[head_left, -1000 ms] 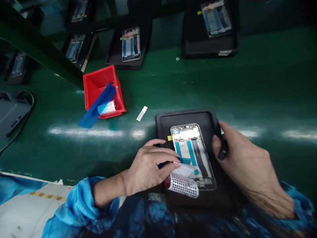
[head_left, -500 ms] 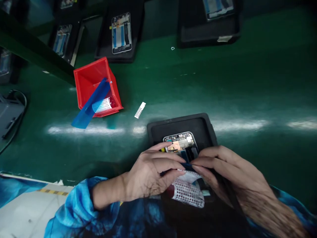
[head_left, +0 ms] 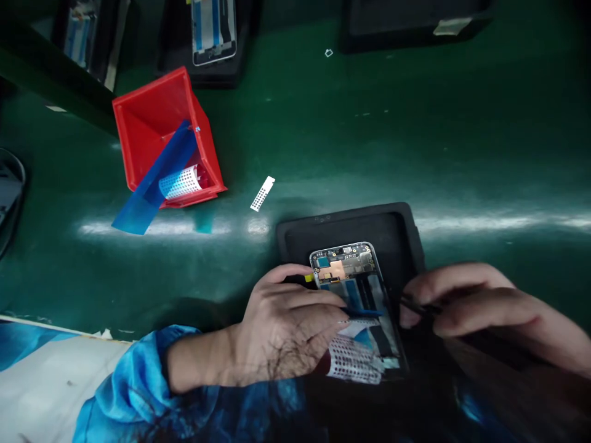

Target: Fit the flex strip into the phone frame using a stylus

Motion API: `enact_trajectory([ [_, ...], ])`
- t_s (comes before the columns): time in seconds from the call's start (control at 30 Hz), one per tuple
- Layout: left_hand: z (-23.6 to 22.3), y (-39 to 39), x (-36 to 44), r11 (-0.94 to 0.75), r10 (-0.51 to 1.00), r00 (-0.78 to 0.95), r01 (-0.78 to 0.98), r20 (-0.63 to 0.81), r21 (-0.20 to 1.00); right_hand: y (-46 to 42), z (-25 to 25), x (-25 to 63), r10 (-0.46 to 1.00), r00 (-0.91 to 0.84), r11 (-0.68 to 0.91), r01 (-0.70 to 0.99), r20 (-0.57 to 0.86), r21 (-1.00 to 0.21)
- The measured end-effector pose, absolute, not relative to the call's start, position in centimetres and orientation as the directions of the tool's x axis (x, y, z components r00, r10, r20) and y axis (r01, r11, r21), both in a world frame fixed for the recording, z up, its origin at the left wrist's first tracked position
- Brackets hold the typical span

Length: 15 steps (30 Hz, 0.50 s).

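Observation:
An opened phone (head_left: 339,269) with a bare circuit board lies in a black tray (head_left: 295,239) before me. My left hand (head_left: 290,323) is closed over its left side, pinching a white sticker sheet (head_left: 353,363) with rows of dark dots, curled over the phone's lower half. A blue film strip (head_left: 367,312) runs along the sheet's upper edge by those fingertips. To the right of the phone, my right hand (head_left: 480,314) is closed on a thin dark tool (head_left: 415,304) resembling tweezers, its tip pointing left. Blur and shadow hide the tool's far part.
Left of centre stands a red bin (head_left: 152,117) holding another rolled dotted sheet (head_left: 182,182) and a blue film (head_left: 148,194) that hangs out. A small dotted strip (head_left: 262,194) lies on the green table (head_left: 323,141). Further trays and another opened phone (head_left: 215,27) sit at the back.
My right hand has let go of the blue film and moved right, now with the dark tool between its fingers. The left hand stays on the sheet. The view has shifted slightly.

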<state>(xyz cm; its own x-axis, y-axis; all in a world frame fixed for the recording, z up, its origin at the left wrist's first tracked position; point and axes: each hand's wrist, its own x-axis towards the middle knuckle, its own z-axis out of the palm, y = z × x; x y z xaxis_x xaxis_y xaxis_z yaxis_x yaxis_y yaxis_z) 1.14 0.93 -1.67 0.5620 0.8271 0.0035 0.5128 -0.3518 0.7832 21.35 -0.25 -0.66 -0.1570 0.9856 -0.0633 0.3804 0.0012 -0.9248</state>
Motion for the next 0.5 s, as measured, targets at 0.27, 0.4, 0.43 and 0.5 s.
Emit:
enact_trajectory([
  [0.27, -1.6, 2.1, 0.8, -0.426, 0.710, 0.704, 0.418, 0.010, 0.802, 0.1, -1.0, 21.2, 0.940, -0.325, -0.032, 0.217, -0.103, -0.976],
  [0.4, -1.7, 2.1, 0.8, -0.405, 0.718, 0.696, 0.434, -0.015, 0.805, 0.3, -1.2, 21.2, 0.945, -0.308, -0.043, 0.218, -0.111, -0.975],
  [0.43, -1.7, 2.1, 0.8, -0.396, 0.721, 0.693, 0.439, -0.024, 0.807, 0.3, -1.2, 21.2, 0.946, -0.304, -0.041, 0.228, -0.112, -0.973],
  [0.5, -1.7, 2.1, 0.8, -0.372, 0.724, 0.688, 0.443, -0.044, 0.815, 0.4, -1.0, 21.1, 0.945, -0.307, -0.030, 0.247, -0.108, -0.969],
])
